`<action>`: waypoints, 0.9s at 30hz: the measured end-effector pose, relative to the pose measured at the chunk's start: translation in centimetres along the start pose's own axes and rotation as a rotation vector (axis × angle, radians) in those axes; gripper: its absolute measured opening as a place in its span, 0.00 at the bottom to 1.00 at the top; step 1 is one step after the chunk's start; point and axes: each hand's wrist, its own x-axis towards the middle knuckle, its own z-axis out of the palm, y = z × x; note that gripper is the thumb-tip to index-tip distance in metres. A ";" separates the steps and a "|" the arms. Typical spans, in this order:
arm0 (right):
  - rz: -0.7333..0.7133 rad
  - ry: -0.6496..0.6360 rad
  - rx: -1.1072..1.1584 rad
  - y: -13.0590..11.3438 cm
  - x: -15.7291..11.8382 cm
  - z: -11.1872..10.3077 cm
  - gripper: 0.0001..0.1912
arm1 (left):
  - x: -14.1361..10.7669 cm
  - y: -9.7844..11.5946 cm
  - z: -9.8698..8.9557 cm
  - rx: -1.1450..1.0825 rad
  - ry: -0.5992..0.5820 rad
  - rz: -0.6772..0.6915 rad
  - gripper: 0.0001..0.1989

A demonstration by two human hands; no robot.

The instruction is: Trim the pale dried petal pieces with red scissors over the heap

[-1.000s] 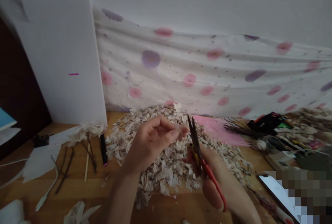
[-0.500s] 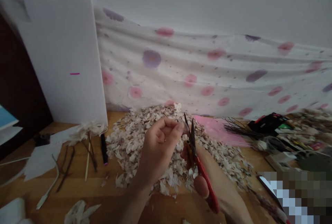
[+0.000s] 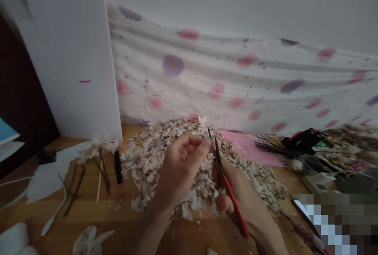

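Observation:
My left hand [image 3: 181, 164] is closed in a pinch, thumb against forefinger, on a thin pale petal [image 3: 213, 147] that pokes out to the right of the fingertips. In my right hand [image 3: 233, 184] is a pair of scissors [image 3: 233, 201] with red handles and dark blades. Its blades point up and away, slightly parted, right beside the petal; whether they touch it I cannot tell. Below and behind both hands spreads a large heap of dry whitish petals [image 3: 150, 164] on the wooden table [image 3: 118, 231].
At left are a black marker [image 3: 118, 168], dark twigs [image 3: 75, 190], a white cable [image 3: 56, 213] and white paper [image 3: 47, 180]. A pink sheet [image 3: 248, 148], thin dark stems [image 3: 267, 144] and a black pouch [image 3: 304, 140] lie at right. Floral cloth [image 3: 201, 73] hangs behind.
The scissors' blades have shifted slightly left, and the gap between their tips looks a little narrower. My right thumb has moved up and left. My left hand stays almost in place.

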 end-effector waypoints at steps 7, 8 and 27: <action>0.003 -0.013 0.050 -0.3 0.1 -0.1 0.46 | 0.2 -0.1 0.1 -0.028 -0.015 0.011 0.08; 0.001 -0.014 0.050 -0.2 0.1 -0.1 0.46 | 0.2 -0.2 0.1 -0.030 -0.021 0.013 0.08; 0.035 -0.062 -0.071 0.4 -0.1 -0.3 0.46 | 0.5 0.4 -0.9 0.078 -0.112 0.084 0.06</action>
